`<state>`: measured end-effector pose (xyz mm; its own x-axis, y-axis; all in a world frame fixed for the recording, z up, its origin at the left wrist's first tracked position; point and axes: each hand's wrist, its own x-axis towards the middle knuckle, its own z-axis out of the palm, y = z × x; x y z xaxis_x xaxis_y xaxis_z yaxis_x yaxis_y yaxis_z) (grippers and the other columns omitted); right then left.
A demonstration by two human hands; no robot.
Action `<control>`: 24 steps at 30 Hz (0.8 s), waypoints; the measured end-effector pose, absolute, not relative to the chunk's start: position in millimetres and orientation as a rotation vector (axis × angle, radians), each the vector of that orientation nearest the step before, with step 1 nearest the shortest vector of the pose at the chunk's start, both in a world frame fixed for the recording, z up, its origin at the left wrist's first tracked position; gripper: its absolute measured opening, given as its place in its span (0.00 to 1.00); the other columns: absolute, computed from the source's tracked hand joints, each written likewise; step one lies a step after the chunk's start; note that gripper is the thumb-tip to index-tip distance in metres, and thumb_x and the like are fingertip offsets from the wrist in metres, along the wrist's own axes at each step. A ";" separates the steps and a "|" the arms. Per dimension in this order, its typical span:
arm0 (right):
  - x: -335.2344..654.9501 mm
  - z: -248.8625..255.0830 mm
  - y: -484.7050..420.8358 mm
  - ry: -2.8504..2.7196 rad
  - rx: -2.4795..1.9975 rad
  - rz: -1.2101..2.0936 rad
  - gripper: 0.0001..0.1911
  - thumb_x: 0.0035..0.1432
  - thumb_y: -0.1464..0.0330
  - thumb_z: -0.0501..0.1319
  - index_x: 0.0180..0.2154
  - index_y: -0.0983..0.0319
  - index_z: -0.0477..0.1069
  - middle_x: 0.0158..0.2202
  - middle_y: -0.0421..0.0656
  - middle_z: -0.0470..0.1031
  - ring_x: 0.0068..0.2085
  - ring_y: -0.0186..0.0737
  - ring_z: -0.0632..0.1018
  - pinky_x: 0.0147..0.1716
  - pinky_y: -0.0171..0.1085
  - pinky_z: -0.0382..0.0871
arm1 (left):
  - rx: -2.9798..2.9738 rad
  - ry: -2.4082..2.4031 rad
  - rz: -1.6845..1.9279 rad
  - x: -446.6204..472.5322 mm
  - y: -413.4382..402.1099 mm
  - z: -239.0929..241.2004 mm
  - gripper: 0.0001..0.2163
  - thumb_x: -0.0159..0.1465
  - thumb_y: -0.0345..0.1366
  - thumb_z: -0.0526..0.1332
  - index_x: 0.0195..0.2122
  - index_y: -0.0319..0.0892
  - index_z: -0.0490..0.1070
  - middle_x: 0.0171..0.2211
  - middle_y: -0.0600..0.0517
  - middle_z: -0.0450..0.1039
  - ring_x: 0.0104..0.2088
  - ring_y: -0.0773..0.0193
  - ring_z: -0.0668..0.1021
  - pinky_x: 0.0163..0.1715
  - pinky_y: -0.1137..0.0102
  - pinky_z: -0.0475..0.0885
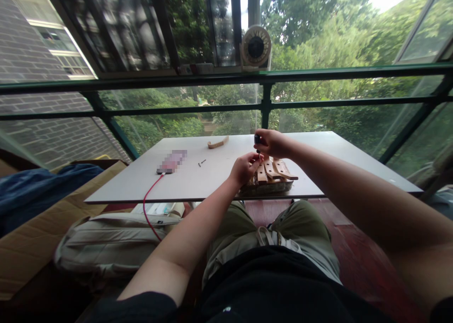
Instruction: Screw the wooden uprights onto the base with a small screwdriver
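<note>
My right hand (273, 144) is closed around a small dark-handled tool (258, 139), held upright over a wooden slatted piece (272, 170) near the front edge of the grey table (336, 162). My left hand (244, 168) is pinched at the left side of the wooden slats, just under the tool's tip; what its fingers hold is too small to make out. The wooden piece rests on a clear bag or wrapping.
Two small dark screws (202, 162) lie on the table left of my hands. A curved wooden part (217, 143) lies farther back. A phone (172, 161) with a red cable (150, 205) sits left. A beige bag (113, 243) and cardboard box (31, 238) are on the floor.
</note>
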<state>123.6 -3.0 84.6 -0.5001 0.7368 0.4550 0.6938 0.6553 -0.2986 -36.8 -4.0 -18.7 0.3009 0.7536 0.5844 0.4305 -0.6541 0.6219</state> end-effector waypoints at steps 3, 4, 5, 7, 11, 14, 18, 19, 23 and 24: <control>123.7 82.9 -1.8 -2.315 -1.116 0.081 0.09 0.55 0.64 0.61 0.36 0.61 0.67 0.25 0.37 0.68 0.25 0.32 0.63 0.27 0.33 0.54 | 2.219 1.055 1.285 -36.6 -5.6 -17.6 0.09 0.65 0.36 0.58 0.41 0.41 0.75 0.37 0.49 0.80 0.36 0.64 0.80 0.40 0.70 0.75; 124.0 82.4 -1.2 -2.314 -1.116 0.075 0.09 0.55 0.63 0.61 0.36 0.61 0.67 0.24 0.36 0.67 0.25 0.32 0.62 0.27 0.33 0.54 | 2.213 1.055 1.282 -36.4 -5.9 -17.3 0.08 0.64 0.36 0.58 0.41 0.41 0.75 0.37 0.49 0.80 0.36 0.64 0.80 0.39 0.70 0.75; 124.4 82.0 -0.7 -2.311 -1.115 0.068 0.10 0.55 0.63 0.61 0.36 0.61 0.67 0.24 0.36 0.67 0.24 0.32 0.62 0.26 0.33 0.53 | 2.206 1.057 1.280 -36.0 -6.1 -17.1 0.08 0.64 0.36 0.58 0.41 0.41 0.75 0.37 0.49 0.80 0.36 0.64 0.80 0.39 0.70 0.75; 125.2 81.6 -0.2 -2.306 -1.113 0.057 0.10 0.55 0.62 0.61 0.35 0.61 0.66 0.24 0.36 0.66 0.24 0.31 0.62 0.26 0.34 0.53 | 2.193 1.067 1.285 -35.2 -6.6 -16.4 0.08 0.64 0.36 0.59 0.41 0.41 0.74 0.36 0.50 0.80 0.35 0.64 0.80 0.37 0.71 0.74; 126.2 81.6 -1.1 -2.282 -1.137 0.056 0.10 0.55 0.62 0.61 0.34 0.61 0.65 0.24 0.36 0.66 0.24 0.31 0.62 0.26 0.34 0.53 | 2.166 1.108 1.304 -33.9 -7.0 -14.9 0.08 0.63 0.39 0.60 0.39 0.41 0.74 0.33 0.51 0.79 0.31 0.65 0.79 0.33 0.72 0.73; 125.9 81.6 -1.6 -2.269 -1.164 0.071 0.10 0.55 0.62 0.62 0.34 0.61 0.65 0.24 0.36 0.66 0.24 0.31 0.62 0.27 0.34 0.53 | 2.152 1.115 1.327 -33.9 -6.4 -15.0 0.07 0.62 0.38 0.61 0.38 0.41 0.74 0.33 0.52 0.79 0.32 0.66 0.79 0.35 0.72 0.73; 125.3 82.0 -0.2 -2.254 -1.161 0.108 0.10 0.55 0.63 0.62 0.33 0.61 0.64 0.23 0.36 0.65 0.24 0.31 0.63 0.26 0.34 0.54 | 2.153 1.109 1.353 -34.2 -5.4 -15.5 0.07 0.62 0.37 0.62 0.38 0.41 0.75 0.34 0.52 0.80 0.34 0.65 0.79 0.38 0.71 0.73; 125.6 82.4 0.1 -2.252 -1.152 0.141 0.10 0.54 0.63 0.63 0.33 0.61 0.64 0.24 0.36 0.66 0.24 0.31 0.63 0.26 0.34 0.55 | 2.157 1.106 1.348 -34.2 -5.4 -15.2 0.07 0.62 0.37 0.62 0.38 0.42 0.76 0.34 0.52 0.80 0.34 0.65 0.79 0.38 0.70 0.73; 129.9 85.3 -0.3 -2.272 -1.061 0.388 0.11 0.52 0.68 0.63 0.38 0.62 0.67 0.24 0.35 0.67 0.24 0.30 0.64 0.26 0.33 0.57 | 2.162 1.094 1.323 -34.6 -6.6 -13.4 0.07 0.62 0.36 0.61 0.38 0.42 0.77 0.35 0.51 0.81 0.35 0.64 0.80 0.40 0.70 0.74; 131.3 86.1 -0.7 -2.281 -1.037 0.453 0.13 0.51 0.69 0.63 0.41 0.62 0.68 0.23 0.34 0.66 0.23 0.30 0.64 0.26 0.33 0.57 | 2.161 1.090 1.319 -34.8 -6.9 -13.2 0.07 0.62 0.36 0.61 0.38 0.42 0.77 0.35 0.51 0.81 0.35 0.63 0.80 0.41 0.69 0.74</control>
